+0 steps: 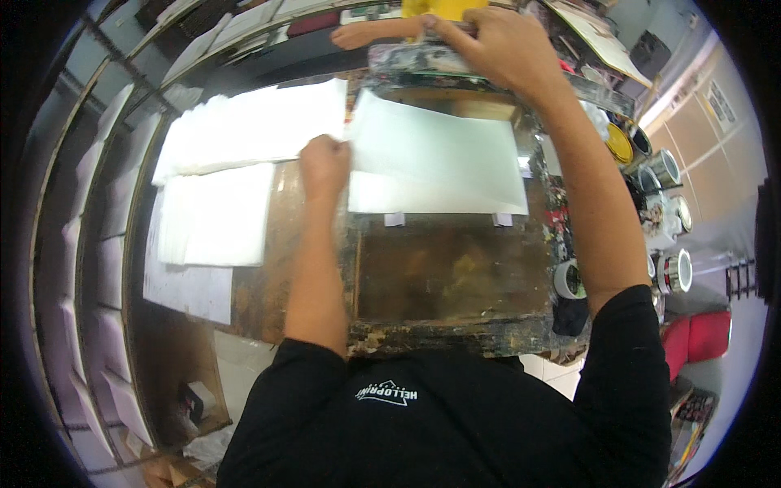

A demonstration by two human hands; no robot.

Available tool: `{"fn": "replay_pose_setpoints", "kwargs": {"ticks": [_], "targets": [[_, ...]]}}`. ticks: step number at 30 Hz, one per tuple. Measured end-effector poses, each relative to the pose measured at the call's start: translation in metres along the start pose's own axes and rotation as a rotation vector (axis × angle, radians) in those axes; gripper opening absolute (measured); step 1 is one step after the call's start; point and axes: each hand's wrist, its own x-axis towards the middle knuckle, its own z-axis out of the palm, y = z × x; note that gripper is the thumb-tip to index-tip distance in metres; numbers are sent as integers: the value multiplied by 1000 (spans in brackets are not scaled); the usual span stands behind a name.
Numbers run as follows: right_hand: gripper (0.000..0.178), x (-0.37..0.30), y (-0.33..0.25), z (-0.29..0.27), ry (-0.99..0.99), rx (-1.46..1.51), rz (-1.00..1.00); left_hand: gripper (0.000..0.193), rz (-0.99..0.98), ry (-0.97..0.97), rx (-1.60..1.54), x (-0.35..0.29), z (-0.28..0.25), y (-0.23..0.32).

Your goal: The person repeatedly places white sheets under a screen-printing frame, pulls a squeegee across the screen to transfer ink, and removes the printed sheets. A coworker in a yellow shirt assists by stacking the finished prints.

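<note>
White sheet [439, 154] lies on the far part of the brown worktable [447, 276] before you, its near edge at two small pale tabs [394, 219]. Your left hand [325, 163] is curled into a loose fist beside the sheet's left edge — you cannot tell from this view whether the fingers pinch the paper. Your right hand [512, 49] reaches past the far edge, fingers bent, near a tan elongated piece [378, 32]; its grip cannot be told. To your left, two white paper stacks [215, 220] sit one beyond the other, the nearer partly over a greyish sheet [191, 289]. Metal cans [674, 271] stand along your right.
</note>
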Motion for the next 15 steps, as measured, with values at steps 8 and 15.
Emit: {"fn": "replay_pose_setpoints", "kwargs": {"ticks": [8,15], "targets": [[85,15,-3,-3,-25,31,-4,71,50,288,309,-4,31,-58],[89,35,-8,2,-148,-10,109,54,535,-356,125,-128,146,86]]}}
